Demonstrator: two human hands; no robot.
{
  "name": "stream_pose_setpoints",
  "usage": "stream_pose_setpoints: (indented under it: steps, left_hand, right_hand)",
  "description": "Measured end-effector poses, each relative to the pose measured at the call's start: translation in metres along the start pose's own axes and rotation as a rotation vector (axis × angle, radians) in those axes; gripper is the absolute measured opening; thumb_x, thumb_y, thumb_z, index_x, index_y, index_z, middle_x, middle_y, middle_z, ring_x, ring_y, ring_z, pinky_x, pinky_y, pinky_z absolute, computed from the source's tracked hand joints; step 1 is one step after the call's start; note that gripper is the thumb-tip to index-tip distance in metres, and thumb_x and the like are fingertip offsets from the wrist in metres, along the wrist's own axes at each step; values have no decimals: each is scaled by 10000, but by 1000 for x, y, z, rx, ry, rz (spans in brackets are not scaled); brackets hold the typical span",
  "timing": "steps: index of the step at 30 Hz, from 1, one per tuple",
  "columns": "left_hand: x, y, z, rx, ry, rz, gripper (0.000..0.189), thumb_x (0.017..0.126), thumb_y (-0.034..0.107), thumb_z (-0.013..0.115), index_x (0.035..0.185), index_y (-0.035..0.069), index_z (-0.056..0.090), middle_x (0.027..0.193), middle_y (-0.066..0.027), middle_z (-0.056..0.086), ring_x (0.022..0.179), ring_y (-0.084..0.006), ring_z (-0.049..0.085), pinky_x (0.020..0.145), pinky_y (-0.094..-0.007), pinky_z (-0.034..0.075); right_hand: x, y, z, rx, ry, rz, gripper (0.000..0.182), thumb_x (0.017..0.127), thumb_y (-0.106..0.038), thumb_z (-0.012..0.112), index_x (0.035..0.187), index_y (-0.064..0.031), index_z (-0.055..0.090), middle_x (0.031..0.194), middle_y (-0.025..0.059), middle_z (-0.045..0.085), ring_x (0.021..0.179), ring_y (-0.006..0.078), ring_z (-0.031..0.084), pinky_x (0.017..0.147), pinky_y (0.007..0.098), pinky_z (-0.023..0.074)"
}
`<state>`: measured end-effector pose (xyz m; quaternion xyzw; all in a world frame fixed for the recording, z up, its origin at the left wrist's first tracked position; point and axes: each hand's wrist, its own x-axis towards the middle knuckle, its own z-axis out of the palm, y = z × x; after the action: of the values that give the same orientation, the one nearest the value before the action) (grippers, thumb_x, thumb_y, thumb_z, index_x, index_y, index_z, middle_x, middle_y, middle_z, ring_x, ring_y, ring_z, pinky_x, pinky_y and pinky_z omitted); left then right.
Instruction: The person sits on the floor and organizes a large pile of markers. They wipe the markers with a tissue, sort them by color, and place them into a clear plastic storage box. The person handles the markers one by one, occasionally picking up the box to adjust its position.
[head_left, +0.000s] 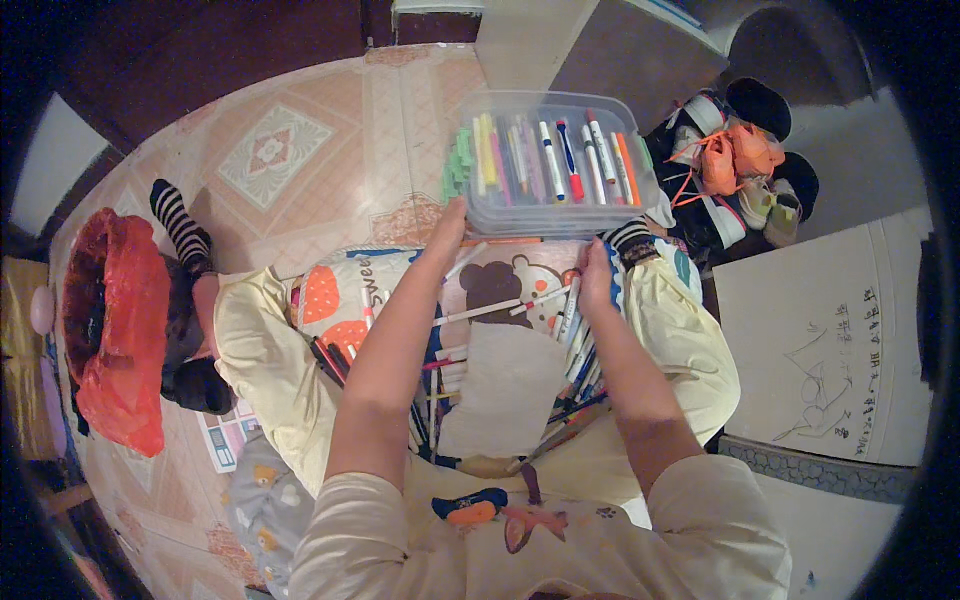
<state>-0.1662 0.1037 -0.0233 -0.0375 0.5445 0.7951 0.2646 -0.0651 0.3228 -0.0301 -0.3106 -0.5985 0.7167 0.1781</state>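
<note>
A clear plastic box (547, 217) stands in front of me, with several markers and pens laid side by side in it. My left hand (451, 226) grips its near left corner. At the near right corner my right hand (596, 279) holds the box, its fingertips partly hidden at the edge. Green pieces (457, 165) show along the left side of the box. Between my forearms, many loose markers (576, 349) lie on a printed cloth (480, 281) across my lap. A pale blank sheet (506, 390) covers some of them.
A red plastic bag (124, 337) lines a bin on the left, close to my striped sock (180, 221). Several shoes (739, 161) are heaped at the right. A cardboard panel (817, 337) with drawing and writing stands nearer. Patterned tiles (300, 180) cover the floor.
</note>
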Motion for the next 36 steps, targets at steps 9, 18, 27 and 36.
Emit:
stream_pose_setpoints:
  steps: [9, 18, 27, 36]
  left_hand:
    - [13, -26, 19, 138, -6, 39, 604, 865, 440, 276, 1251, -25, 272, 1275, -128, 330, 1175, -229, 299, 979, -297, 188]
    - [5, -12, 15, 83, -94, -39, 619, 866, 463, 265, 1232, -35, 286, 1268, -141, 336, 1134, -252, 366, 951, -352, 261]
    - [-70, 16, -9, 202, 112, 18, 756, 801, 588, 283, 1292, 22, 181, 1351, -148, 172, 1249, -268, 168, 1003, -387, 113]
    - [-104, 46, -44, -126, 117, 178, 659, 826, 533, 323, 1236, 17, 314, 1181, -121, 419, 955, -213, 486, 688, -282, 426]
  right_hand:
    - [-34, 42, -4, -791, -35, -567, 337, 831, -171, 403, 1086, 40, 462, 1204, 212, 386, 1152, 348, 324, 963, 367, 254]
    - [-28, 36, -14, -749, -126, -411, 393, 804, -195, 486, 1122, 31, 440, 1178, 196, 411, 1040, 271, 454, 876, 309, 344]
    - [-151, -116, -96, -265, -69, -337, 292, 799, -100, 503, 1079, -20, 495, 1062, 89, 521, 983, 171, 478, 847, 261, 352]
    - [-262, -148, -247, -409, 360, -611, 247, 828, -168, 492, 1003, 0, 537, 1045, 94, 542, 1007, 164, 470, 879, 279, 340]
